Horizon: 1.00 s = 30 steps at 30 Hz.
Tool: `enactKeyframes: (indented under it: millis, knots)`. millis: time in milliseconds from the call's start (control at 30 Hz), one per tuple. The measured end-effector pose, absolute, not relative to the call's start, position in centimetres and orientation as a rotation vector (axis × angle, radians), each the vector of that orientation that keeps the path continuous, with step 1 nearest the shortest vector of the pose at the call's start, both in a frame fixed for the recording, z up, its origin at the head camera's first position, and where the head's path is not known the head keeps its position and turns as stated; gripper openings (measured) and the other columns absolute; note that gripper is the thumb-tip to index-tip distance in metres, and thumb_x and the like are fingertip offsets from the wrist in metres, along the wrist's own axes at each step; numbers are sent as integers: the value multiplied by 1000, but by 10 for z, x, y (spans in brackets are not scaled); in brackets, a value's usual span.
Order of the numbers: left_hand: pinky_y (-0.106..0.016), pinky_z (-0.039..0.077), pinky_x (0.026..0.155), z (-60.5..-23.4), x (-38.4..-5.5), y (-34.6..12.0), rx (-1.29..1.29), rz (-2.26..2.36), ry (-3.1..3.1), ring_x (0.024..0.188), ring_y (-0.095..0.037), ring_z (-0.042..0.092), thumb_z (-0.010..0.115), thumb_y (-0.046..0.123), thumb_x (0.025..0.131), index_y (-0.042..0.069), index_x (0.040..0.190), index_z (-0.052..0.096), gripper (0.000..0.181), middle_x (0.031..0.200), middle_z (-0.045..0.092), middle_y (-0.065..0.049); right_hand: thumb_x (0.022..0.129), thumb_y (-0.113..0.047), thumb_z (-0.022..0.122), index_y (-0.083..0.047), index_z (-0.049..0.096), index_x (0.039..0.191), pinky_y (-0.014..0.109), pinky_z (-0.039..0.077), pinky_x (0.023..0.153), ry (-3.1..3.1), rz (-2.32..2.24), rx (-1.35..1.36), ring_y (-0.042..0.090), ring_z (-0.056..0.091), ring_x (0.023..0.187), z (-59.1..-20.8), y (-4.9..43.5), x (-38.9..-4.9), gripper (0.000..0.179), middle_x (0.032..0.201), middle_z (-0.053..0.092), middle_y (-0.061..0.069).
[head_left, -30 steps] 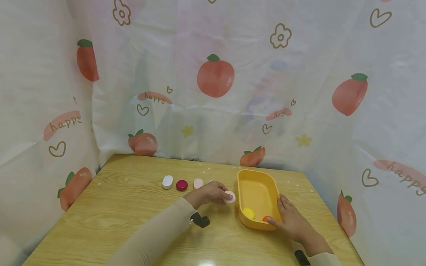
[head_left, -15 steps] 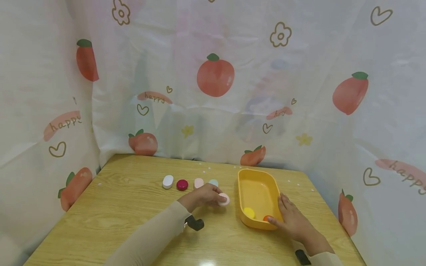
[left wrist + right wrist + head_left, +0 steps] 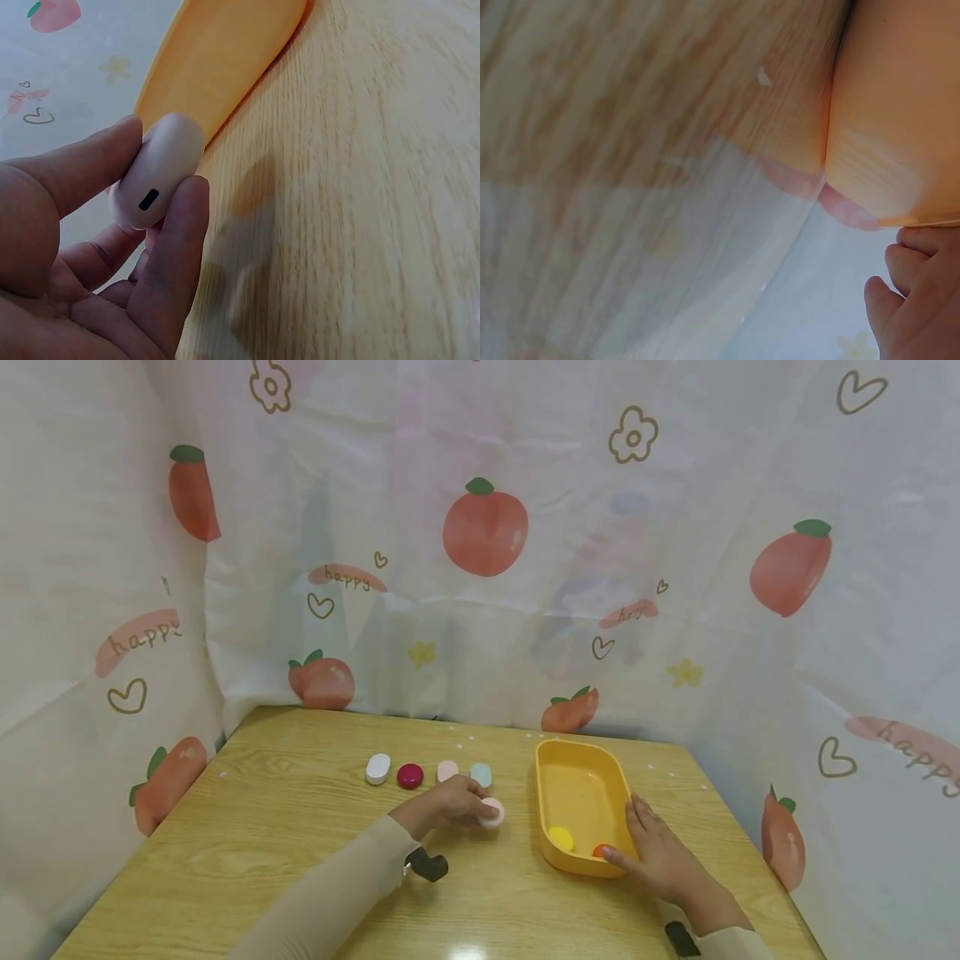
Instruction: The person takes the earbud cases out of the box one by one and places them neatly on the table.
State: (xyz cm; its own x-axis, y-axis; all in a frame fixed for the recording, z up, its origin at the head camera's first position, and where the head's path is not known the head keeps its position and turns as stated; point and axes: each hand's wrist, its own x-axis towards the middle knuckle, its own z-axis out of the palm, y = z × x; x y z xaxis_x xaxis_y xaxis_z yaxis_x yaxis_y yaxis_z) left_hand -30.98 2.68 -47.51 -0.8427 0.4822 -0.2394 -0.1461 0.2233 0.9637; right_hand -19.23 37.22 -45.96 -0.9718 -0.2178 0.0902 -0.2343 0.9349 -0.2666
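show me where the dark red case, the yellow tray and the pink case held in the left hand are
dark red case (image 3: 410, 776): head view, middle of its top
yellow tray (image 3: 581, 797): head view, bare inside floor
held pink case (image 3: 158, 168): left wrist view, side facing the camera

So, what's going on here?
A person's left hand pinches a pale pink, rounded, plastic-looking case, outside the yellow, oblong, plastic-looking tub. The right hand rests against the tub's right side. In its near end lie a round yellow piece and a partly hidden orange piece. On the wooden table, a white oval case, round crimson case, second pale pink case and pale blue rounded case form a row.
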Motion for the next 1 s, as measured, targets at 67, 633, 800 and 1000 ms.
enactKeyframes:
  millis: [67,633,800,1000]
  knots:
    - [-31,57,68,-475,-309,25,319,1639,2043,77,-21,68,79,3,81,-5,104,61,30,91,63,-12,96,-54,53,13,20,148,64,16,109,-3037,430,351,48,10,141,-460,373,-193,91,157,8,29]
    - [-28,55,68,-484,-304,15,377,1517,2163,79,-19,64,81,6,79,0,96,66,23,91,64,-9,97,-52,52,13,19,148,66,15,109,-3038,451,362,48,10,141,-461,373,-192,89,157,7,29]
    - [-26,51,68,-480,-303,16,422,1462,2237,81,-18,59,83,9,78,3,93,67,23,90,60,-7,97,-52,52,13,19,148,66,16,108,-3028,449,365,48,10,141,-463,375,-193,89,157,8,29]
    - [-26,52,65,-483,-304,19,424,1473,2252,77,-18,59,82,7,78,1,94,66,24,87,60,-9,97,-51,53,13,19,148,66,16,108,-3026,443,366,48,10,141,-464,375,-193,88,157,7,29]
